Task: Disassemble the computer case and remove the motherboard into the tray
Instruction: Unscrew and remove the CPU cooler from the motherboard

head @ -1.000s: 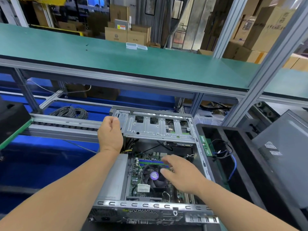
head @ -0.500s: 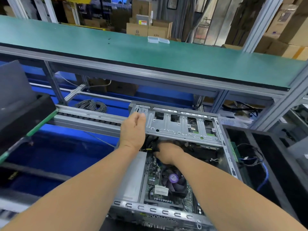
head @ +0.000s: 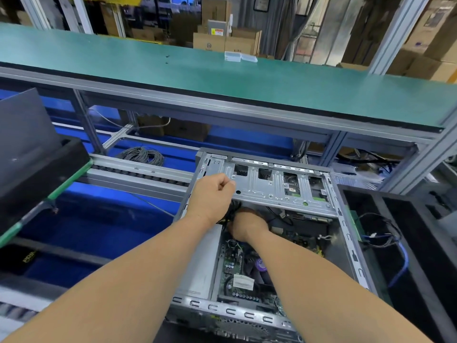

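An open grey computer case (head: pixel 346 243) lies in front of me with its side panel off. A silver drive cage (head: pixel 272 186) spans its far end, tilted up. My left hand (head: pixel 212 194) grips the cage's left edge with curled fingers. My right hand (head: pixel 247 226) reaches under the cage among black cables (head: pixel 232 211); its fingers are hidden there. The green motherboard (head: pixel 237 268) with a purple-capped cooler fan (head: pixel 261 264) sits in the case floor. A grey power supply (head: pixel 202 263) lies along the case's left side.
A black tray (head: pixel 420 243) to the right holds a green board and blue and black cables. Another black tray (head: pixel 37 174) with a dark panel stands at the left. A green-topped shelf (head: pixel 222 78) runs above. Coiled grey cable (head: pixel 143 154) lies behind the roller rail.
My right hand left the cooler fan and pushed forward under the drive cage into the cables. My left hand stayed on the cage's left edge. The view shifted closer.
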